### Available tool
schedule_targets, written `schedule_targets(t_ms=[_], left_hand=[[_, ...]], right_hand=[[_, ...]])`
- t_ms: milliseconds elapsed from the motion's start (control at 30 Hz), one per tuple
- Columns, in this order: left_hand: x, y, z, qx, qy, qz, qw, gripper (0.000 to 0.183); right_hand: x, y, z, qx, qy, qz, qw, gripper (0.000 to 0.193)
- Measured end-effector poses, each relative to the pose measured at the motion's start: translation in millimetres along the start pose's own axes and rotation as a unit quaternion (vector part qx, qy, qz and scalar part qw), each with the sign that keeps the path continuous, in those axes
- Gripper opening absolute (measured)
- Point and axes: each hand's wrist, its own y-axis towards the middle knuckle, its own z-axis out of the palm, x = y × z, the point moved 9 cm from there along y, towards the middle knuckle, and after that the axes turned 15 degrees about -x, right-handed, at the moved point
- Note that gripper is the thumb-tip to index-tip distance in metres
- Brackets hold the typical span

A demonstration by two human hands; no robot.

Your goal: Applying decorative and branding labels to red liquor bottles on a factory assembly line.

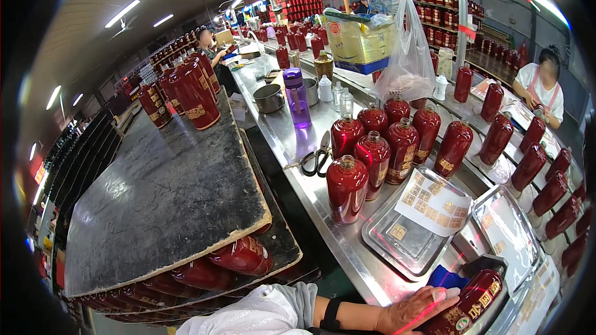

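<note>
My left hand (403,313) rests at the near right, laid against the left side of a red bottle (465,307) that lies tilted on its side, gold lettering turned upward, presumably so that its decorated face stays in view. My fingers are loosely bent and reach onto the glass; how firmly they close I cannot tell, since the bottle's far side is hidden. A white cover (439,295) on one finger probably guards the skin or the finish. My right hand is out of view. Thin red light lines cross my hand and the work spot, perhaps as guides for alignment. Just beyond the hand sits a blue cloth (444,277), and past it a clear tray (406,262) carries a sheet of gold labels (428,203), likely there to be within easy reach. Farther along the steel bench (347,245), a cluster of upright red bottles (346,189) stands close together, which seems to save room, with black-handled scissors (318,158) just to the left, apart from the glass. At the left, a dark board (167,198) bears more bottles at its far end.
</note>
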Motion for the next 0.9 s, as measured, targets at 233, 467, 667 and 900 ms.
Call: schedule_targets(t_ms=[233,467,667,900], left_hand=[[-2,6,-7,-0.027,0.001,-0.004,1.000,0.096],[-4,4,-4,-0.012,-0.005,-0.009,1.000,0.099],[-22,9,-10,-0.018,0.008,0.015,1.000,0.098],[-40,27,-12,0.028,0.080,0.021,0.996,0.095]], right_hand=[[3,3,1,0.046,0.090,-0.013,0.995,0.017],[-5,1,0,0.023,0.099,-0.004,0.995,0.021],[-16,-8,3,0.059,0.112,0.013,0.992,0.025],[11,8,-34,0.002,0.228,0.013,0.974,0.024]])
